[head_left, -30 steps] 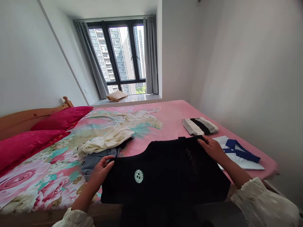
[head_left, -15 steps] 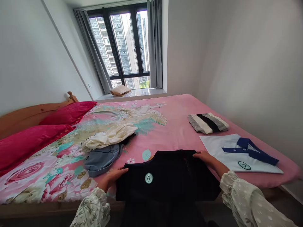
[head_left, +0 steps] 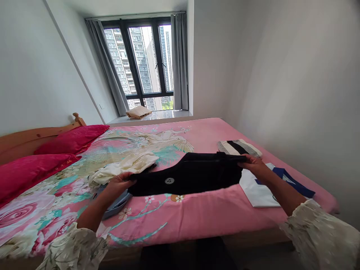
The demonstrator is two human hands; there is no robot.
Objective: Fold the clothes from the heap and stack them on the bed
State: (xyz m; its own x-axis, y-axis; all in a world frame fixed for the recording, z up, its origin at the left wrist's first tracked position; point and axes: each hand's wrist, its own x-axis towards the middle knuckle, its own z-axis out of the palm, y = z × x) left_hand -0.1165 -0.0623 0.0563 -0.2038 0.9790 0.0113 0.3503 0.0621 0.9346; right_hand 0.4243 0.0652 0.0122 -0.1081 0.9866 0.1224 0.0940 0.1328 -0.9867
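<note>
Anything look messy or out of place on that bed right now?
The cream cloth looks untidy: crumpled atop a blue-grey garment near the left hand, while the striped cloth lies neatly folded. No spill shows.

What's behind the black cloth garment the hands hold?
A pink flowered bedsheet and part of a folded, black-striped cream cloth show beyond the black cloth garment; what's directly behind is covered.

blk garment, prob a top, w/ rnd badge, held sideways abv bed.
</note>
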